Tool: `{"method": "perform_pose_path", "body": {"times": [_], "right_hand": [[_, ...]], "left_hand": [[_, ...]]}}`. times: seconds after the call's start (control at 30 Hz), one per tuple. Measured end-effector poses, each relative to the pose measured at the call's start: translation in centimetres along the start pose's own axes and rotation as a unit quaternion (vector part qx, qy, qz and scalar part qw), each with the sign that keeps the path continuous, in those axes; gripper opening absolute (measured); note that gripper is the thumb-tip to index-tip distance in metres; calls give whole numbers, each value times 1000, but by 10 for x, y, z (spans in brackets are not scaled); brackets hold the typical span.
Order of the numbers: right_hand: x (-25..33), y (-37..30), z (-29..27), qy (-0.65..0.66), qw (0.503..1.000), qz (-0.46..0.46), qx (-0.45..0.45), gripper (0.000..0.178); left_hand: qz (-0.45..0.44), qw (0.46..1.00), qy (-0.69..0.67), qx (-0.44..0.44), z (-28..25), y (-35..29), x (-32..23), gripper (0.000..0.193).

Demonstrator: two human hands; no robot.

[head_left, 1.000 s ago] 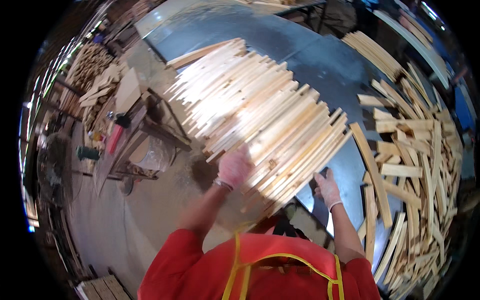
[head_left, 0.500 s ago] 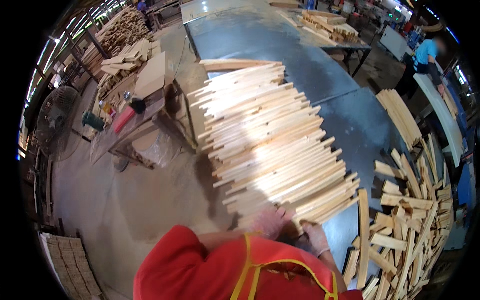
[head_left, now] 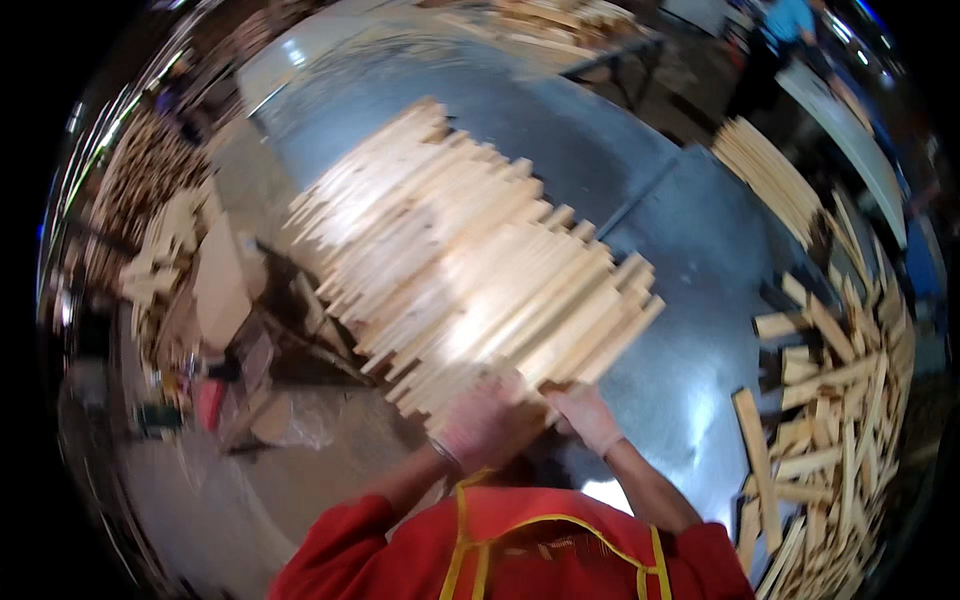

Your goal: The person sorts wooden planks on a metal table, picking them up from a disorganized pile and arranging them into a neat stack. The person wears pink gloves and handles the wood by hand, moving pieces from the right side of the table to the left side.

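A long row of pale wooden strips (head_left: 450,250) lies side by side on the dark metal table (head_left: 690,230), their ends uneven. At the row's near end, my left hand (head_left: 480,420), in a whitish-pink glove, is closed over the wood. Close to its right, my gloved right hand (head_left: 590,415) has its fingers curled round the end of a wooden strip. A short stretch of wood shows between the two hands. Motion blur and the left hand itself hide how many strips the fingers hold.
Loose wooden offcuts (head_left: 830,420) are heaped at the right. A neat bundle of strips (head_left: 768,180) lies beyond them. A low stand with cardboard (head_left: 222,280) is at the left. A person in a blue shirt (head_left: 790,22) stands at the far right.
The view has turned, so the row now slants more steeply. Both hands have moved forward, away from my body, with my forearms showing more. They stay closed at the row's near end.
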State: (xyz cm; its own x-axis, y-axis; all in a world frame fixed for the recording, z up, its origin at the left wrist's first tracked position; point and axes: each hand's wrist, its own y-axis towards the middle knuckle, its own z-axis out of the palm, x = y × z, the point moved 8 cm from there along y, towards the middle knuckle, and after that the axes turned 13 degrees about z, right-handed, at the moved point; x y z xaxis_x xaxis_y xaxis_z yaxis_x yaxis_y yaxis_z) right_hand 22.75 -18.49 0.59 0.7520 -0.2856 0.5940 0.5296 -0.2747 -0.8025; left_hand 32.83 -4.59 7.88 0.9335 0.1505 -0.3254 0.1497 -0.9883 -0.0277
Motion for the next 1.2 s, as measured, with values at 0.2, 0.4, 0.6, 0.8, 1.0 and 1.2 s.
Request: {"method": "perform_pose_path", "body": {"times": [0.2, 0.4, 0.6, 0.8, 1.0, 1.2], "right_hand": [[10, 48, 13, -74, 995, -52, -45, 77], [-114, -110, -144, 10, 948, -50, -313, 57], [-388, -296, -318, -245, 694, 97, -670, 64], [-418, -269, -335, -316, 775, 240, -491, 64], [-254, -190, -333, -329, 759, 49, -560, 78], [-221, -151, -360, -331, 774, 122, -526, 84]], "left_hand": [[24, 998, 41, -47, 22, 5, 91, 68], [-122, 978, 165, -38, 13, -20, 97, 80], [54, 990, 133, 7, 41, 4, -25, 78], [155, 984, 59, 71, 123, -26, -117, 70], [110, 981, -6, 158, 113, -34, -187, 56], [21, 990, -25, 134, 86, -78, -157, 61]]}}
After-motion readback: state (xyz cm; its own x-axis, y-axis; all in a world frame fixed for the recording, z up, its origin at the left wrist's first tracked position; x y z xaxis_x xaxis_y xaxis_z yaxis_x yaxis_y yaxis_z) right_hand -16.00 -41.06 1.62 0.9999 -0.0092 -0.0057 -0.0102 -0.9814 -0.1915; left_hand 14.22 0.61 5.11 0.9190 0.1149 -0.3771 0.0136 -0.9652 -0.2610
